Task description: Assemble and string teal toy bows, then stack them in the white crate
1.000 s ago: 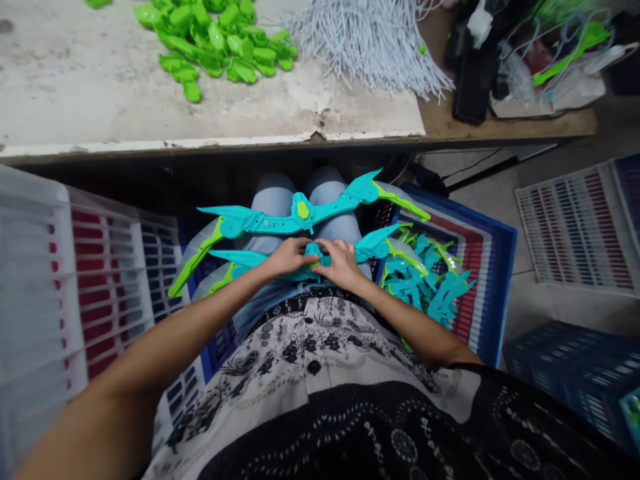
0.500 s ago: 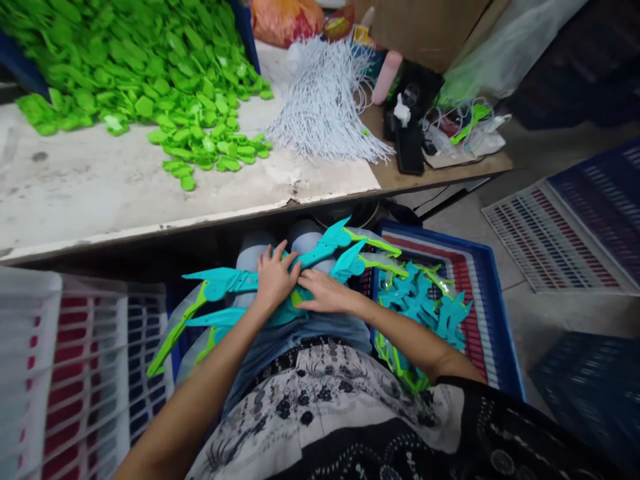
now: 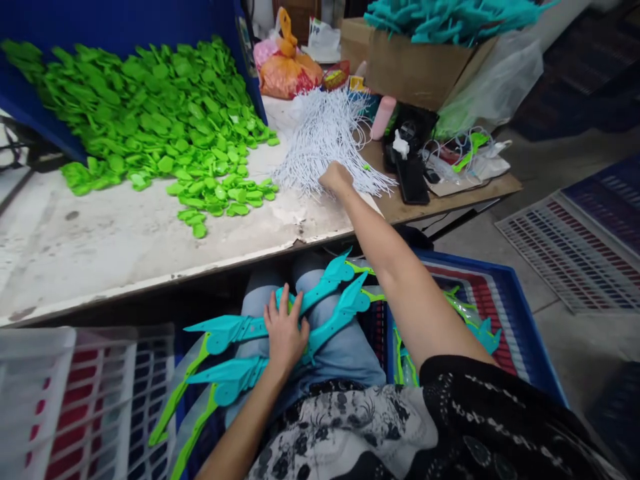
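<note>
Two turquoise plastic wing-like pieces (image 3: 335,321) with lime-green bars and clear film lie across my lap. My left hand (image 3: 287,337) rests on their middle, fingers spread flat over the turquoise plastic; a bit of green shows beneath it. My right hand (image 3: 336,179) is stretched forward to the table, at the near edge of a pile of thin white strings (image 3: 325,137). Its fingers are curled down and pinched among the strings, the tips hidden.
Bright green plastic pieces (image 3: 165,127) spill from a blue bin (image 3: 125,20) on the table (image 3: 110,247). Behind stand an orange bag (image 3: 290,73) and a cardboard box (image 3: 400,73) of turquoise parts. A blue crate (image 3: 530,333) stands at my right, a white crate (image 3: 95,380) at my left.
My right hand has left the turquoise pieces on my lap and reached forward to the white strings. My left hand stays on the pieces. The view has tilted up.
</note>
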Action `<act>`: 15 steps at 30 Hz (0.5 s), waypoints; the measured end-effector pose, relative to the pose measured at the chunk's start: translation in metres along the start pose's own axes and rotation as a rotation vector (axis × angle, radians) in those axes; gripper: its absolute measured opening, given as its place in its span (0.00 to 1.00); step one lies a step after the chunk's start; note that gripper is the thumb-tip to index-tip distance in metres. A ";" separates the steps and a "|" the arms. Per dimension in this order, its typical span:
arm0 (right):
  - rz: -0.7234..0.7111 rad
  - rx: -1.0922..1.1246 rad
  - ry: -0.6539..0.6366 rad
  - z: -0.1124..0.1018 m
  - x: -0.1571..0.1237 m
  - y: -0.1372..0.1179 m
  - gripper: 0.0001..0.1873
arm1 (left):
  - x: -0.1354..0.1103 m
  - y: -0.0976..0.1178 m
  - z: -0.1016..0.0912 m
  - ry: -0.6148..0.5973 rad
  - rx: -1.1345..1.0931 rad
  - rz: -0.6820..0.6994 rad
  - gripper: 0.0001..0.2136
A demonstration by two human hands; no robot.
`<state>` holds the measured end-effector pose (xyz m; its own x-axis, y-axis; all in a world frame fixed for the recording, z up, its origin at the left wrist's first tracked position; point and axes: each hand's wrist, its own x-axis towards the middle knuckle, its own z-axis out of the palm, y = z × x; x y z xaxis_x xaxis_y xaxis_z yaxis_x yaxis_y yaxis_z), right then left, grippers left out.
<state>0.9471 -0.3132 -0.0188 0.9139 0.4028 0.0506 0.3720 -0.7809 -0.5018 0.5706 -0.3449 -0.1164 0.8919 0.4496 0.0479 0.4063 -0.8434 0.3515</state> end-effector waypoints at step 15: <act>-0.076 -0.204 -0.194 -0.005 0.020 -0.017 0.19 | 0.001 -0.020 -0.003 0.014 0.029 0.055 0.26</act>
<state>0.9599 -0.2940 -0.0053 0.8416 0.5318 -0.0943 0.4807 -0.8171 -0.3181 0.5625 -0.3263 -0.1207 0.9102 0.4063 0.0798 0.3625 -0.8751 0.3205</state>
